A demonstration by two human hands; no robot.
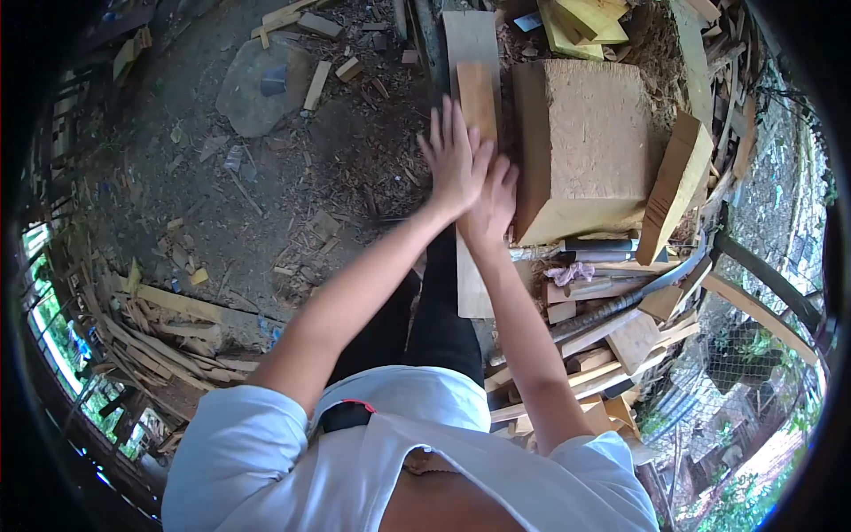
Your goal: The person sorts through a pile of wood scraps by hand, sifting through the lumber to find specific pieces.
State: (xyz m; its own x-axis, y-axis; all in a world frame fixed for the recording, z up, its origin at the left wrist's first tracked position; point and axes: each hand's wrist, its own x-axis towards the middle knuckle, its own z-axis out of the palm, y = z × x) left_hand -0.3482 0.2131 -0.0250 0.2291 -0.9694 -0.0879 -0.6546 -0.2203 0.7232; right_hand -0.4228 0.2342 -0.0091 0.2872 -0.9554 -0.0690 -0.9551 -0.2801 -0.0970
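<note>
My left hand (455,177) is spread open, its fingers pointing away from me, and it overlaps part of my right hand. Beneath it, my right hand (490,208) lies with fingers stretched out over the near end of a reddish-brown wood piece (477,93). That piece rests lengthwise on a long pale plank (472,284), which runs away from me beside my leg. What the palms touch is hidden. Just right of my hands stands a large squared wood block (598,133).
Wood chips and offcuts (317,84) litter the dirt floor at left, near a flat stone (257,89). Stacked timber and tools (612,284) lie at right, with a pink cloth (572,273). An angled board (674,186) leans by the block. Scrap strips (160,346) pile at lower left.
</note>
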